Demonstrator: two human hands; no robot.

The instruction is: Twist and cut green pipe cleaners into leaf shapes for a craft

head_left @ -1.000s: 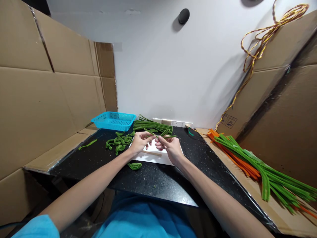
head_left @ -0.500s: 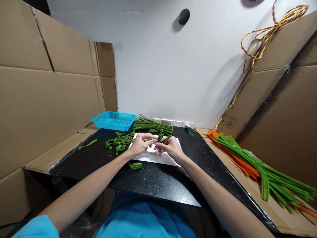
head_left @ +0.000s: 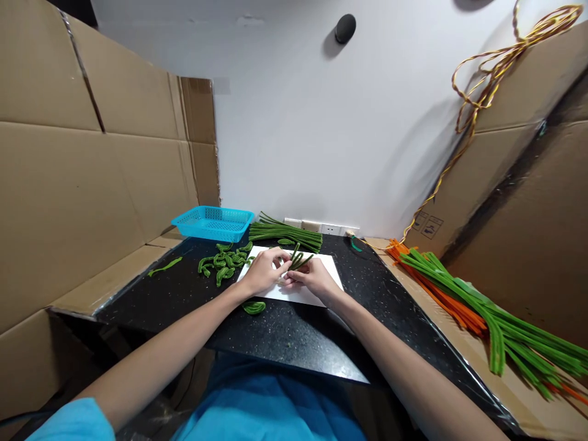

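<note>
Over a white sheet (head_left: 301, 297), both hands meet around a dark green pipe cleaner (head_left: 299, 261) bent into loops that stick up between them. My right hand (head_left: 316, 278) pinches its lower part. My left hand (head_left: 265, 271) has its fingers curled at the left side of the loops, thumb and fingertips close together; its exact hold is partly hidden. Left of the sheet lies a pile of curled green pipe-cleaner leaf shapes (head_left: 225, 264). One more leaf shape (head_left: 254, 307) rests in front of the sheet, near my left wrist.
A blue plastic basket (head_left: 212, 237) stands at the back left, beside a bundle of straight dark green pipe cleaners (head_left: 285, 235). Bright green stems (head_left: 496, 331) and orange stems (head_left: 448, 303) lie on cardboard at right. Cardboard walls (head_left: 92, 202) flank the black tabletop (head_left: 294, 337).
My left hand has turned and curled more over the pipe cleaner's base. The loops have shifted and spread slightly between the hands. The view has moved a little.
</note>
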